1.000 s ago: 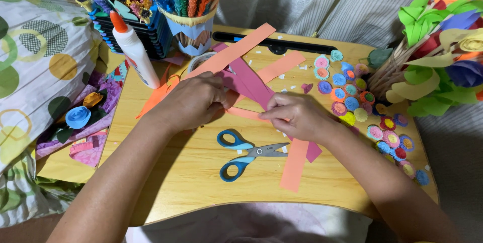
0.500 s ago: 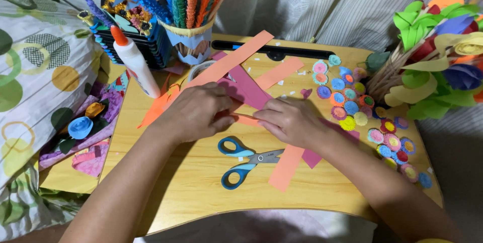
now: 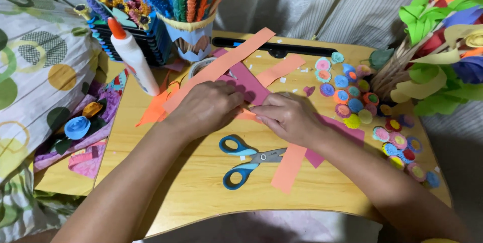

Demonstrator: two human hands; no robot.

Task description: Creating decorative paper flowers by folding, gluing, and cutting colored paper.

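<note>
— What holds it all?

— A small wooden table. On it lie blue-handled scissors, orange paper strips and a purple strip.

— Anything else?

— A glue bottle stands at the left, a decorated cup behind, and small coloured paper rosettes scatter to the right.

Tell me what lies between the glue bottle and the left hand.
In the head view, between the glue bottle and the left hand, an orange paper piece lies on the wooden table.
</note>
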